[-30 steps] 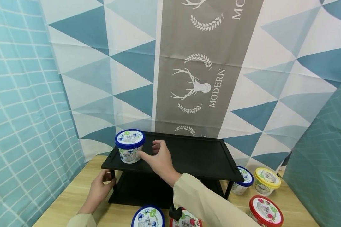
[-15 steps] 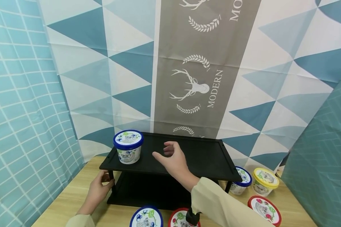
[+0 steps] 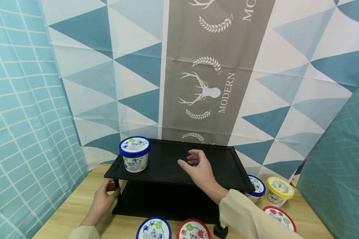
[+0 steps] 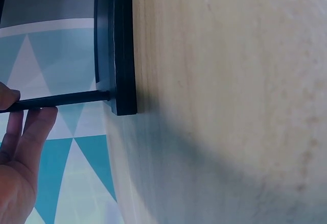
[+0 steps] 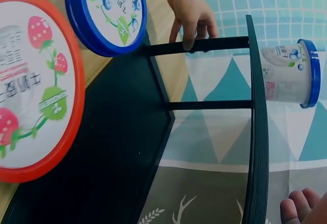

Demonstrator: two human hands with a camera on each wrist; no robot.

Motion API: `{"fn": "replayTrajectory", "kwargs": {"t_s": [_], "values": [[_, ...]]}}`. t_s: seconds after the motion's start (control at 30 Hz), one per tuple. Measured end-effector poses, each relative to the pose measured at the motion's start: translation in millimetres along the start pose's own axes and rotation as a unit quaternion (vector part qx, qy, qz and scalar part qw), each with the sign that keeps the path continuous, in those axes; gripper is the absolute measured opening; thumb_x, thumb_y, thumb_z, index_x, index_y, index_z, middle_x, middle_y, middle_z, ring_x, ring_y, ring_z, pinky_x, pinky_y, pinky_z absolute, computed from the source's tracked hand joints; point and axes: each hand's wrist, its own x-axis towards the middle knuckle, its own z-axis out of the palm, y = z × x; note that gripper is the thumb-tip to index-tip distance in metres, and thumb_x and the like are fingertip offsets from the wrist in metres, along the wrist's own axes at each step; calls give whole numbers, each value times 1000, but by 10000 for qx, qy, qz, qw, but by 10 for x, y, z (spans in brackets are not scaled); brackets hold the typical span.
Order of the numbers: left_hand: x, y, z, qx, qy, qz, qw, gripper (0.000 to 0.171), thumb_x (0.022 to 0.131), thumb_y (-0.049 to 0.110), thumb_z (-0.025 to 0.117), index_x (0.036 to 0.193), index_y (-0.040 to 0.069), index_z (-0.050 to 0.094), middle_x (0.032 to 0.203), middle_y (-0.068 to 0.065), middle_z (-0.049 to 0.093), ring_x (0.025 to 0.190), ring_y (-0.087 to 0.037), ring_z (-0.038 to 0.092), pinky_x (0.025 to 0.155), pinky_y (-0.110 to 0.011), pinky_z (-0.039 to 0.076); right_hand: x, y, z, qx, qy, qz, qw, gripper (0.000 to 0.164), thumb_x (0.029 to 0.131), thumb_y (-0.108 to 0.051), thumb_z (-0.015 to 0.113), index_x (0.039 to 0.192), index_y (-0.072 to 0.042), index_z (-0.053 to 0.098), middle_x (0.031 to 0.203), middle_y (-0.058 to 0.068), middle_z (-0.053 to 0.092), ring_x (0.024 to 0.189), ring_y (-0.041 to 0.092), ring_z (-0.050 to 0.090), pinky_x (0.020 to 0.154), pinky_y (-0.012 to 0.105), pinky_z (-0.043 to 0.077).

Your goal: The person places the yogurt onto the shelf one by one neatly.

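Note:
A white tub with a blue lid and blueberry print stands upright at the left end of the black two-tier shelf. My left hand grips the shelf's front left post, thumb on one side and fingers on the other; the left wrist view shows this post closely. Over the upper tier, right of the tub and apart from it, my right hand holds nothing, its fingers loosely bent and thumb spread. The right wrist view shows the same tub and, at the lower corner, a few of my right fingertips.
In front of the shelf stand another blue-lidded tub and a red-lidded strawberry tub. Right of it are a blue-lidded tub, a yellow-lidded tub and a red-lidded tub, partly behind my sleeve. Patterned cloth hangs behind.
My right hand has moved away from the blue-lidded tub, rightward over the upper tier. The tub stays in place, and my left hand keeps its grip on the post.

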Motion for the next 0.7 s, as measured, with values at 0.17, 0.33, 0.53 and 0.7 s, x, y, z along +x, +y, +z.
{"fn": "replayTrajectory", "kwargs": {"t_s": [0.17,0.33,0.53,0.7], "values": [[5,6,3,74,7,-16,10000,34,79,4,61,110,10,50,93,-12,62,84,-25,59,68,-31,46,-49,80,-106,82,35,-19,10000,50,76,-42,65,116,-20,45,109,8,53,95,17,53,80,30,47],[11,-9,3,89,-41,-38,9999,34,79,4,60,110,10,50,94,-11,62,85,-22,58,69,-31,46,-110,143,-187,147,24,-79,9999,47,77,-39,64,115,-19,45,109,10,54,94,16,53,82,30,44],[9,-29,13,114,-11,-23,9999,35,78,4,60,110,12,50,93,-9,62,83,-17,58,71,-32,46,-192,197,-290,154,74,-50,9998,45,78,-36,64,115,-17,46,107,9,55,93,15,53,83,30,43],[1,-4,11,-11,14,45,10000,33,79,1,60,110,8,50,92,-12,62,84,-25,59,71,-35,46,-241,259,-386,72,76,2,9999,44,78,-36,63,114,-16,48,107,9,55,93,14,53,82,26,44]]}}
